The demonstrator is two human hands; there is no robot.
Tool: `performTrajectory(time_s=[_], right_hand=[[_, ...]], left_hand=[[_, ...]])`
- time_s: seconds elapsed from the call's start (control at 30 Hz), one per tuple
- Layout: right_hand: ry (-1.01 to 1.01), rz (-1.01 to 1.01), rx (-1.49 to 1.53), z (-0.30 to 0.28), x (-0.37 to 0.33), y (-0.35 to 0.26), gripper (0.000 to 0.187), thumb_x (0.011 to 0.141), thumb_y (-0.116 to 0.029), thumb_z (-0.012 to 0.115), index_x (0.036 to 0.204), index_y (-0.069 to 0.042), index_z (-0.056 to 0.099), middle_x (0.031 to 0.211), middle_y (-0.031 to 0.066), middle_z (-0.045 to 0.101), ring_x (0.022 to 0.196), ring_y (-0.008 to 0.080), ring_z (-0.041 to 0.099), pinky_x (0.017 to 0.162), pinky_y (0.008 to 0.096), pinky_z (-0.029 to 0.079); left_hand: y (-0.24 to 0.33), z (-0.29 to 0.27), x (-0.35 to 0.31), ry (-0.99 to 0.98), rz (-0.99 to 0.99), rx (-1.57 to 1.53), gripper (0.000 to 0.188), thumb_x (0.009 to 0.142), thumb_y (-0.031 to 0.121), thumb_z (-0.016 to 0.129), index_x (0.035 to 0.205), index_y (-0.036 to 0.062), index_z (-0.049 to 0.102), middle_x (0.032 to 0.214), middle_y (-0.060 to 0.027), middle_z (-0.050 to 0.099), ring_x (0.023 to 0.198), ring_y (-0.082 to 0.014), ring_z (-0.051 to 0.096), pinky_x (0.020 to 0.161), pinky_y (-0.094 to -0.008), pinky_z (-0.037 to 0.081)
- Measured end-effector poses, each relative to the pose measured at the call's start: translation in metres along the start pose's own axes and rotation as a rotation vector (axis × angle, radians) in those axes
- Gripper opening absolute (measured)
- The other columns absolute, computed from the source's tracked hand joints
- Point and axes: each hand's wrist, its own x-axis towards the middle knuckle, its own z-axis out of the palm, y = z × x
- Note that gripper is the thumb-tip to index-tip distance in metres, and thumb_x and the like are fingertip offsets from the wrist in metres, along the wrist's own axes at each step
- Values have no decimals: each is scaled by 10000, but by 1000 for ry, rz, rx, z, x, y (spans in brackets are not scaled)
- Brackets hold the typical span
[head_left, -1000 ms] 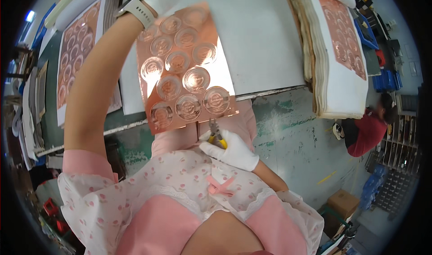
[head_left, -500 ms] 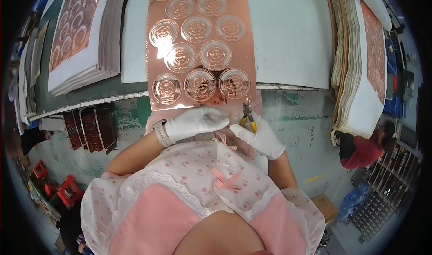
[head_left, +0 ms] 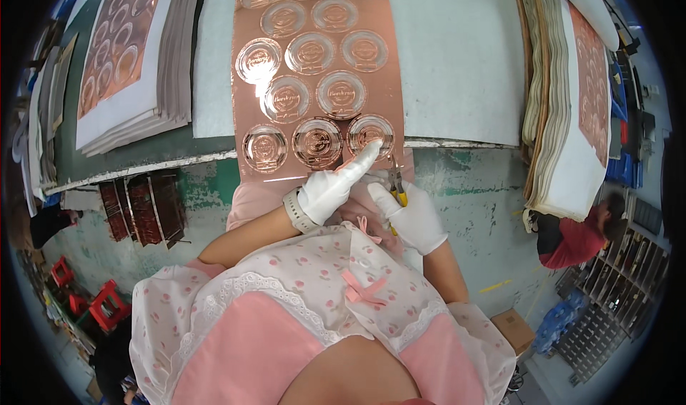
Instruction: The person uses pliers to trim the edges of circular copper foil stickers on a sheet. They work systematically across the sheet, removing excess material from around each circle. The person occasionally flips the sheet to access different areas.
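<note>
A shiny copper-coloured sheet (head_left: pixel 246 108) with rows of embossed round shapes lies in front of me, its near edge reaching past the table's edge. My left hand (head_left: pixel 336 185), in a white glove, stretches its fingers up onto the sheet, with the fingertips on the lowest round at the right. In my right hand (head_left: pixel 414 215), also gloved in white, are small pliers (head_left: pixel 397 189) with yellow handles. Their dark jaws point away from me, by the sheet's near right corner. Whether the jaws touch the sheet I cannot tell.
The sheet rests on a pale table (head_left: pixel 457 69). Thick stacks of paper (head_left: pixel 139 122) stand at the left, with another tall stack (head_left: pixel 561 162) at the right. A person in a red top (head_left: pixel 577 235) is beyond the right stack. Red stools (head_left: pixel 109 305) stand at the lower left.
My left hand has moved right and forward from the sheet's near edge, fingers now reaching onto the last round. My right hand with the pliers has shifted only slightly.
</note>
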Motion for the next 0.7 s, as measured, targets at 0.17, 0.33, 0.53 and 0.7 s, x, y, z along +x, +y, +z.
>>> performTrajectory(time_s=[0.17, 0.33, 0.53, 0.7], right_hand=[[-119, -53, -35, -16, -8, -13, 493, 775, -455, 621, 892, 23, 595, 739, 180, 625, 700, 281, 629, 633, 353, 465], [-86, -90, -85, -15, -6, -14, 456, 797, -431, 598, 934, 4, 594, 769, 188, 631, 735, 310, 631, 647, 351, 471], [-28, -116, -172, -13, -1, -11, 457, 812, -425, 575, 942, 12, 596, 740, 208, 622, 724, 344, 625, 635, 364, 477], [-81, -136, -172, -19, -8, -23, 469, 808, -434, 570, 943, 15, 591, 738, 213, 620, 728, 352, 623, 628, 372, 475]], left_hand=[[-14, 10, -1, 108, 121, 30, 683, 779, -18, 519, 1394, 97, 247, 829, -43, 612, 601, -113, 525, 589, -249, 481], [-3, 3, -1, 21, -9, 58, 697, 761, -61, 443, 1397, 110, 215, 1207, -82, 409, 972, -223, 500, 803, -284, 456], [-2, 3, -1, -12, -28, 11, 734, 735, -94, 404, 1401, 132, 195, 1398, -113, 318, 1100, -299, 513, 858, -305, 470], [6, -2, 2, -95, -189, -17, 746, 725, -101, 416, 1400, 131, 198, 1392, -121, 326, 1078, -308, 526, 840, -309, 479]])
